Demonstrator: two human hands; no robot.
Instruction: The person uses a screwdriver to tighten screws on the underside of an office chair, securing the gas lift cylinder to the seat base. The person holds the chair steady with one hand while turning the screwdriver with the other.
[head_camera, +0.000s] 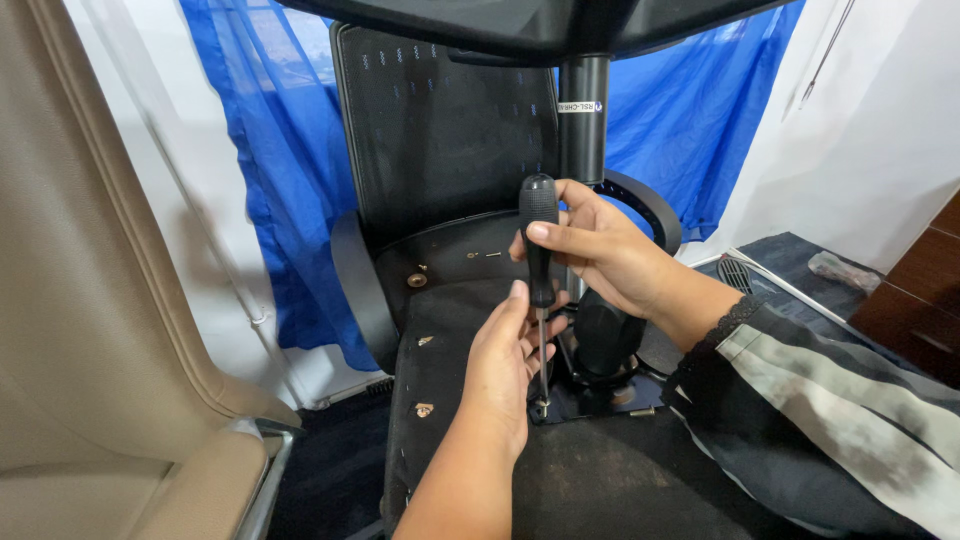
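An office chair lies upturned, its black seat underside (600, 480) facing up and filling the near middle of the view. The right hand (600, 245) is wrapped around the black handle of a screwdriver (538, 240), thumb laid across the front of the grip, holding the tool upright. The thin metal shaft runs straight down to a screw (541, 405) in the dark metal mounting plate (590, 400) bolted to the seat underside; the tip appears to sit on the screw head. The left hand (505, 365) comes up from the near edge, its fingers loosely curled beside the shaft, fingertips touching the lower end of the handle and steadying the tool.

Just right of the shaft stands the black gas-lift column (583, 110), rising to the chair base at the top of the frame. Beyond it is the mesh backrest (440, 130), with a curved armrest (355, 290) on the left. Several loose brass-coloured screws (417, 281) lie on the far part of the seat underside. A blue curtain (270, 170) hangs behind, and a beige chair (90, 330) fills the left side.
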